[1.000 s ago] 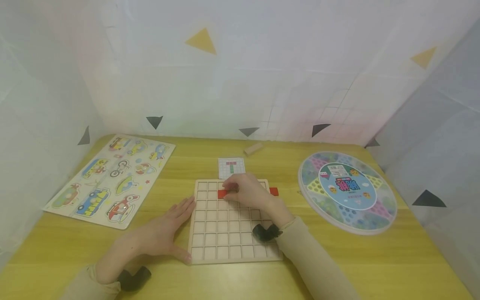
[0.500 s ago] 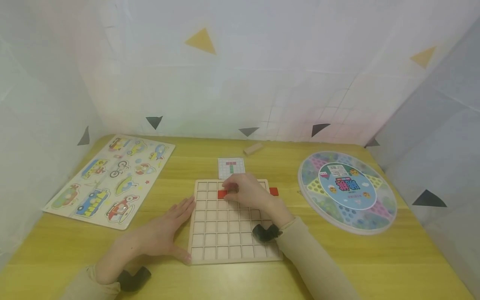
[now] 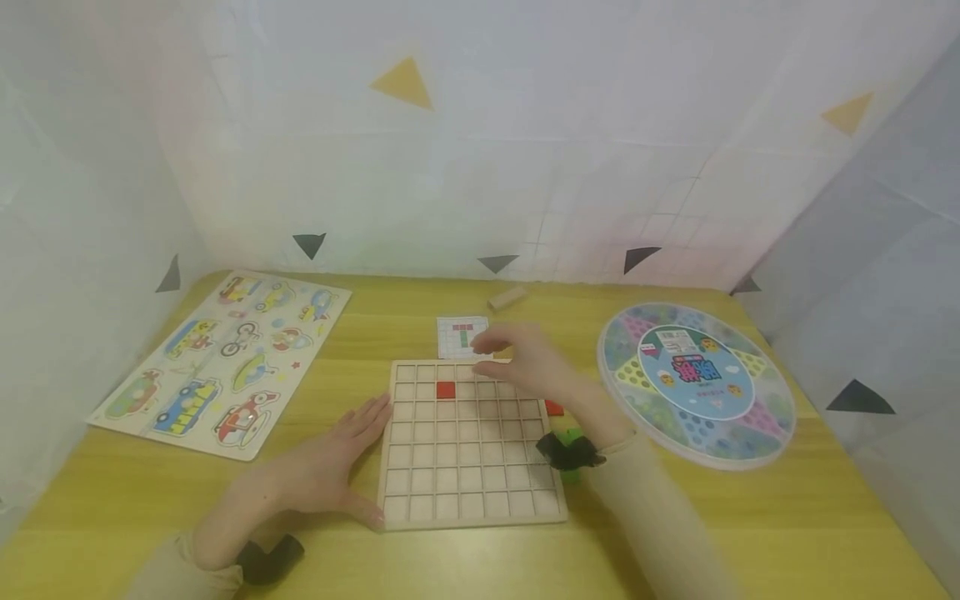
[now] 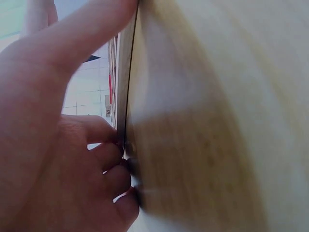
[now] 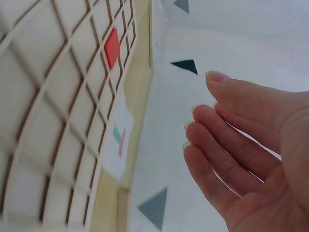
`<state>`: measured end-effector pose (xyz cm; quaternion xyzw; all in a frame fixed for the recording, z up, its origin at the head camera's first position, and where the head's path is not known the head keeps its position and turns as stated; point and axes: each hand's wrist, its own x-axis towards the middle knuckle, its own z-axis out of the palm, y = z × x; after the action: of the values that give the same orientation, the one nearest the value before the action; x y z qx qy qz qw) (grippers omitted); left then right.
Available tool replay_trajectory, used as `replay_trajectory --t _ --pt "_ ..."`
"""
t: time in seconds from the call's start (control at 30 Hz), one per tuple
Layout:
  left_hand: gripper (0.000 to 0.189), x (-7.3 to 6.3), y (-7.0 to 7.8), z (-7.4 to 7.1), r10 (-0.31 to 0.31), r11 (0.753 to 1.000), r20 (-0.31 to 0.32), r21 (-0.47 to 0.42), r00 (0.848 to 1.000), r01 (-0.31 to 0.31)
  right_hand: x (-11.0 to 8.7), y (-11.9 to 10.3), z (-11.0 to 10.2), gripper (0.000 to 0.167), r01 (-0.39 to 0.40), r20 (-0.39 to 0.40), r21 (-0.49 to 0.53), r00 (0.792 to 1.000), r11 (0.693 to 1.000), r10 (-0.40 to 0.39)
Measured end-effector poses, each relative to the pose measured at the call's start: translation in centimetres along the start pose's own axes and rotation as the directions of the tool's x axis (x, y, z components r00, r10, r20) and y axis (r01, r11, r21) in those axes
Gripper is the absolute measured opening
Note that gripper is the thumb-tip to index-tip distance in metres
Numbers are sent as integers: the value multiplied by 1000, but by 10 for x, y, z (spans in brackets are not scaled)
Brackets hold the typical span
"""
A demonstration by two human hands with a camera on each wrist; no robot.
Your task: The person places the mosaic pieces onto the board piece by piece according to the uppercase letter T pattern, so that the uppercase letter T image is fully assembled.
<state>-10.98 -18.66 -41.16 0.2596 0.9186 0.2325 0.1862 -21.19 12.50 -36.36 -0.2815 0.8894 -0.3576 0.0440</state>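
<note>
A wooden grid board (image 3: 446,479) lies on the table in the head view, with one red square tile (image 3: 446,390) in a cell of its second row from the top. My left hand (image 3: 322,467) rests along the board's left edge, thumb near the lower corner and fingers higher up. Over the board's upper right part hovers my right hand (image 3: 525,362); in the right wrist view its fingers (image 5: 227,164) bend gently and hold nothing. Just behind the board is a small pattern card (image 3: 450,335) showing a red and green T shape, partly covered by that hand.
Right of the board lie red tile (image 3: 554,407) and green (image 3: 573,436) pieces, partly hidden by the right arm. A small wooden block (image 3: 507,298) sits at the back. A vehicle puzzle board (image 3: 258,379) is at left, a round game board (image 3: 697,442) at right.
My right hand has let go of the red tile, which stays in its cell, and has moved right and up off it. The left hand has stayed put.
</note>
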Motion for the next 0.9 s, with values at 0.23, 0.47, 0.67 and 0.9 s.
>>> replay_trajectory --t 0.23,0.47,0.67,0.9 --pt "138 0 0 1 11 1000 -1 -5 1000 -11 -26 24 -23 28 5 -33 -19 999 1000 -6" --pt "139 1 -2 2 8 1000 5 -9 1000 -8 -53 45 -40 31 -55 -45 -70 998 996 52" --pt "139 2 -1 1 20 1000 7 -13 1000 -20 -73 61 -47 29 -67 -50 -71 997 995 64" --pt "138 0 -1 0 16 1000 10 -13 1000 -16 -82 67 -46 29 -195 -13 -76 981 978 194"
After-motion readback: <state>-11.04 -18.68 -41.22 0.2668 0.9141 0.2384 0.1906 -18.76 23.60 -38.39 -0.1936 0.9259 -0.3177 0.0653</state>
